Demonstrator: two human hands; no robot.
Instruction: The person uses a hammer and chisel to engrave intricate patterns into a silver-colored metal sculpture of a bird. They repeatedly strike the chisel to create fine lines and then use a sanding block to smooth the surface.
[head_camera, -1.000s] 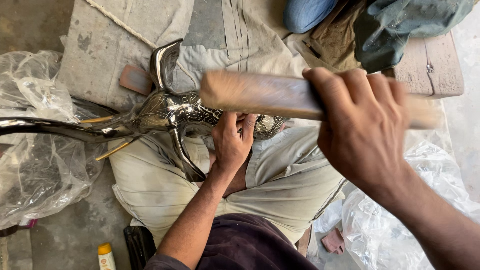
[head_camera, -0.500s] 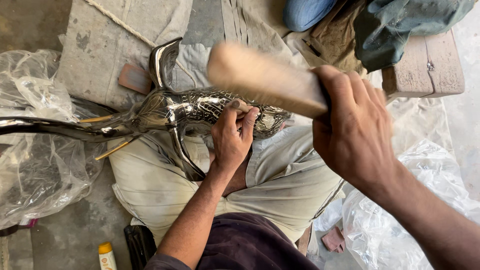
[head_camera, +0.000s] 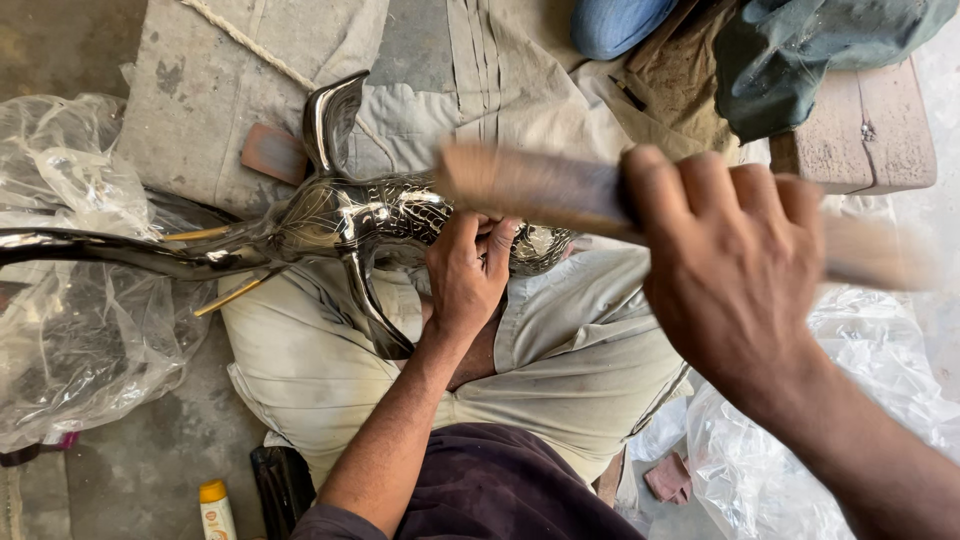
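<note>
Right hand (head_camera: 735, 270) grips a wooden stick (head_camera: 530, 185) raised over the shiny metal bird figure (head_camera: 350, 215) lying across the lap; left hand (head_camera: 468, 270) clasps its body. Seemingly mid-strike; the next blow needs steady bracing.

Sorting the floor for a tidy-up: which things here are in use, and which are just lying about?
In use: metal bird, held by left hand; wooden stick, blurred, gripped by right hand.

Lying about: plastic sheet, yellow-capped bottle, rope, pink block, green cloth.
</note>
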